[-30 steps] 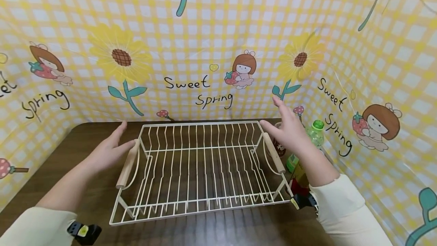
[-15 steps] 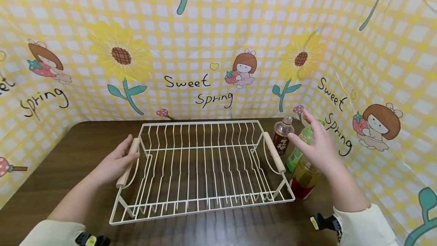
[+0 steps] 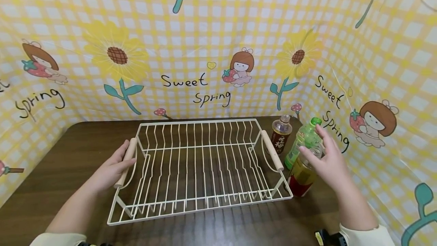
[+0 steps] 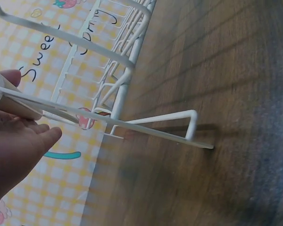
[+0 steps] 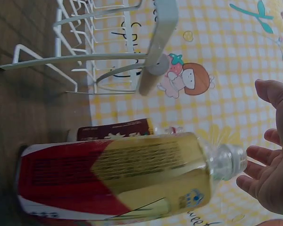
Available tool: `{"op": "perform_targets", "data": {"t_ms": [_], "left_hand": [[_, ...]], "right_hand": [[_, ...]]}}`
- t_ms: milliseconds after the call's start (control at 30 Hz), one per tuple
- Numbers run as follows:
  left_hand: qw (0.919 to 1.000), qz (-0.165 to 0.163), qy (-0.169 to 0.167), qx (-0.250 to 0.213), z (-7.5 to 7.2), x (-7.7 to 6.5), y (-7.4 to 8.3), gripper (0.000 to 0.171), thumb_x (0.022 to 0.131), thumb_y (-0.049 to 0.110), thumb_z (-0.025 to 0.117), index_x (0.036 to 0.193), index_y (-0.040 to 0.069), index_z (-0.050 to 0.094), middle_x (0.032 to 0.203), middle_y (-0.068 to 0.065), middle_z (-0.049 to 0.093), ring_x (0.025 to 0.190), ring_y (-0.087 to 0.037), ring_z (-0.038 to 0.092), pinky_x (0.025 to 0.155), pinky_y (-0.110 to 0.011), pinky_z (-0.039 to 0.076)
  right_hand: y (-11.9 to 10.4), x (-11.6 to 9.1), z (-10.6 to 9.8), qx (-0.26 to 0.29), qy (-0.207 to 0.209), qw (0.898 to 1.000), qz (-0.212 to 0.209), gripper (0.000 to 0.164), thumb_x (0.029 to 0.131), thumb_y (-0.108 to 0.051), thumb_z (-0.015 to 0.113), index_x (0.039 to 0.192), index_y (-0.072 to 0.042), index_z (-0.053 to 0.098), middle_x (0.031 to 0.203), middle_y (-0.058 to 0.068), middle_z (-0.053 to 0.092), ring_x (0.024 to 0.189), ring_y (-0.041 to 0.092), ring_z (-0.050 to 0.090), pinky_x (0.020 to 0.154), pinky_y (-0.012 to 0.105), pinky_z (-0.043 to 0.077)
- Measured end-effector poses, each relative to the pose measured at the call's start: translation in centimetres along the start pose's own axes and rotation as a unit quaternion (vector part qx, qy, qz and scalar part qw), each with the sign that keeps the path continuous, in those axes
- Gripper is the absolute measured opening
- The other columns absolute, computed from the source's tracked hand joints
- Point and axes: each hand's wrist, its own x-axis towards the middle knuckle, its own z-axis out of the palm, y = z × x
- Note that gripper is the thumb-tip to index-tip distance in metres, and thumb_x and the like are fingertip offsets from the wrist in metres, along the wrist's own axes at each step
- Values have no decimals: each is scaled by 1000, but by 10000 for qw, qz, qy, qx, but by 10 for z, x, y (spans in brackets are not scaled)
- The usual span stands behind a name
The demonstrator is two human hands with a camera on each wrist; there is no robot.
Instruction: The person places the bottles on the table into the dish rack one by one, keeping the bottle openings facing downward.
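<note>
A cream wire dish rack (image 3: 201, 210) with two wooden handles stands on the table. My left hand (image 3: 107, 174) holds its left handle (image 3: 127, 162), the thumb across the top and the fingers along the outer side. To the right of the rack, my right hand (image 3: 329, 164) is raised with fingers spread and nothing in them. It is nearest to a bottle with a red and yellow label (image 5: 113, 176), whose clear neck lies close to the fingertips in the right wrist view. Behind that bottle are a green-capped bottle (image 3: 294, 151) and a dark-labelled bottle (image 3: 280, 136).
The rack's right handle (image 3: 272, 150) sits just left of the bottles. A yellow checked cloth (image 3: 191, 48) with printed sunflowers hangs behind and to both sides of the brown wooden table (image 3: 51, 162).
My right hand has moved from above the right handle to the right and down towards the bottles, uncovering them. My left hand has come in onto the left handle. The rack stays put.
</note>
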Motion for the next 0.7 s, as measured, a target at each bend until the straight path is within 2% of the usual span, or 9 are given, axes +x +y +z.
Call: {"op": "perform_targets", "data": {"t_ms": [67,133,167,267,367,500,600,667,700], "left_hand": [[9997,50,-37,-216,0,-2,-2,84,105,22,43,151,6,-24,158,-19,-30,143,-42,-24,119,-43,-11],[9992,82,-82,-392,0,-4,-5,84,105,22,42,151,8,-26,157,-16,-33,142,-39,-29,118,-40,-14],[9989,96,-107,-451,0,-5,-6,83,105,22,42,151,9,-27,156,-15,-34,141,-38,-30,118,-37,-14],[9981,115,-163,-579,-1,-7,-10,81,106,22,39,150,12,-28,156,-11,-37,140,-32,-33,110,-12,-7],[9976,152,-178,-657,0,-7,-12,79,106,22,37,151,13,-28,155,-10,-37,140,-28,-33,100,-2,-1],[9973,164,-160,-704,2,-5,-12,79,106,21,37,151,12,-27,155,-11,-36,141,-28,-32,99,0,2],[9974,166,-167,-675,3,-4,-12,79,106,22,38,151,12,-27,156,-11,-36,141,-29,-31,99,0,2],[9976,150,-177,-655,3,-3,-11,79,106,22,38,151,12,-27,156,-11,-36,141,-30,-31,99,1,3],[9975,150,-182,-665,4,-3,-11,79,106,22,38,151,11,-27,156,-11,-36,141,-30,-32,99,0,2]], "right_hand": [[4,-2,2,89,22,9999,85,85,93,-34,65,158,-10,16,158,28,22,139,53,27,102,75,26],[7,-4,5,197,48,9996,186,87,92,-34,67,158,-9,15,158,29,20,139,54,26,103,74,27],[9,-4,7,258,71,9994,225,88,92,-33,68,158,-9,15,158,29,20,139,54,26,104,74,26],[14,-7,10,402,170,9987,276,91,90,-30,70,158,-10,14,158,29,20,138,55,27,105,73,25],[21,-11,14,560,247,9978,244,92,89,-26,72,158,-7,14,159,26,20,140,52,27,108,70,24],[30,-16,20,825,259,9957,316,93,87,-21,74,156,-2,14,160,26,20,142,49,26,112,64,24],[37,-20,24,900,308,9943,482,93,86,-19,75,154,-1,15,155,29,27,141,48,29,112,63,25],[41,-22,27,807,331,9944,592,93,85,-19,76,154,-1,16,151,29,35,137,44,36,109,57,33],[43,-23,29,742,339,9946,643,92,85,-19,76,153,-2,17,148,29,39,134,42,40,106,50,37]]}}
